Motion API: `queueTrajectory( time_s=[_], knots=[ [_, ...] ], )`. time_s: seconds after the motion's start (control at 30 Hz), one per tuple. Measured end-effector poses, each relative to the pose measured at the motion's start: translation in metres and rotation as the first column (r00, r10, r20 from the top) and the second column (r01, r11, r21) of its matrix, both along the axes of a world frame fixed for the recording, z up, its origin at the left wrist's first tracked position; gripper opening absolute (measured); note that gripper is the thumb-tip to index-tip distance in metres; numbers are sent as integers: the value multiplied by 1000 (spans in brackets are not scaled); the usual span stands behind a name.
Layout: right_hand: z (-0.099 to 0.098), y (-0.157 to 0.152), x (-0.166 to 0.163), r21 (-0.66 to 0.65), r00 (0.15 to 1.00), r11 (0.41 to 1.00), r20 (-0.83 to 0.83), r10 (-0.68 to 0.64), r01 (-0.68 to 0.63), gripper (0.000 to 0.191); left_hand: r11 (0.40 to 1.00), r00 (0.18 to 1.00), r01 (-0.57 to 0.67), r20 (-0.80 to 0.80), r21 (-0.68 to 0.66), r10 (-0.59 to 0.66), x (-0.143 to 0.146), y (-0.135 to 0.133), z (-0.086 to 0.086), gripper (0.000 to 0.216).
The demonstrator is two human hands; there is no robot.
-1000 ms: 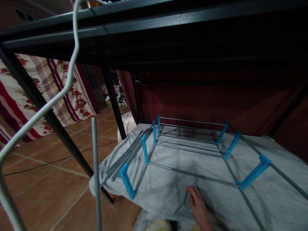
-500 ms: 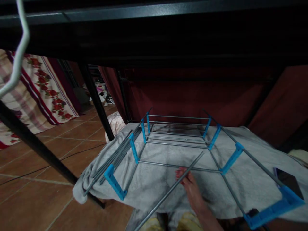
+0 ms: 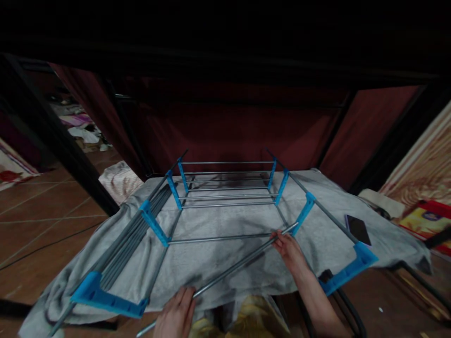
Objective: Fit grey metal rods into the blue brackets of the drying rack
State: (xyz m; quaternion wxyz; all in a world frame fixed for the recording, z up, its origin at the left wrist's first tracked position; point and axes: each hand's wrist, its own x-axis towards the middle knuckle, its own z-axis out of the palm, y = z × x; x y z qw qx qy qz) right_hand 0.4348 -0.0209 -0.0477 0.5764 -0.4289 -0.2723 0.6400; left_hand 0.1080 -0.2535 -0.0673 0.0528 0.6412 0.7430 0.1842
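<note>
A loose grey metal rod (image 3: 232,269) runs on a slant above a grey blanket (image 3: 218,256). My left hand (image 3: 175,315) is wrapped round its near end at the bottom of the view. My right hand (image 3: 289,249) pinches its far end, next to a blue plastic connector (image 3: 302,214). A partly built rack (image 3: 225,197) of grey rods and blue connectors lies flat on the blanket. A bundle of spare rods (image 3: 136,230) lies along its left side.
A dark phone (image 3: 357,229) lies on the blanket at the right. Dark red cloth (image 3: 246,136) hangs behind, under a black metal frame (image 3: 63,150). Tiled floor (image 3: 38,211) is at the left, with a red and yellow box (image 3: 428,220) at the far right.
The view swung right and down. My right hand lifted off the blanket and took the rod's far end; the rod came in from the left, and my left hand now shows on its near end.
</note>
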Motion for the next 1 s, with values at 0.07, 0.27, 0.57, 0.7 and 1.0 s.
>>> queueTrajectory(
  time_s=[0.07, 0.27, 0.57, 0.7, 1.0],
  knots=[
    [-4, 1, 0, -2, 1000, 1000, 1, 19, -19, 33, 995, 991, 87, -102, 48, -82, 15, 25, 14, 32],
    [-27, -2, 1, -51, 1000, 999, -20, 14, -15, 28, 947, 902, 313, -293, -67, -318, 52, 105, 52, 28],
    [-68, 5, 31, -223, 1000, 975, 20, -13, 17, 12, 875, 790, 482, -410, -46, -456, 49, 153, 48, 21],
    [-81, 9, 33, -229, 996, 971, 71, -57, 72, 9, 876, 786, 480, -423, -44, -452, 42, 162, 38, 21],
    [-102, 6, 30, -219, 994, 974, 107, -32, 55, 9, 887, 776, 453, -450, -88, -441, 36, 167, 18, 24]
  ],
)
